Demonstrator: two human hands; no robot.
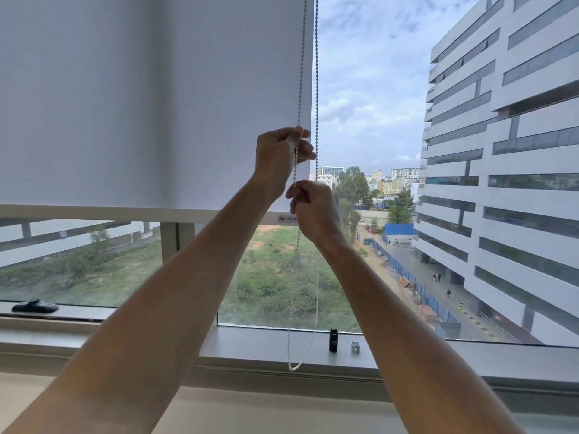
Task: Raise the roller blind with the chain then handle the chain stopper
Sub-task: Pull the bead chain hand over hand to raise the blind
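- The left hand (279, 155) pinches the near strand of the bead chain (300, 89) beside the roller blind (150, 98) edge.
- The right hand (313, 208) grips the same strand just below.
- The chain's loop hangs down to the window sill (266, 346), its white connector (294, 367) at the bottom.

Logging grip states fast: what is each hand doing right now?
Left hand: closed, pinching the bead chain, the upper grip.
Right hand: closed, gripping the same strand just below.
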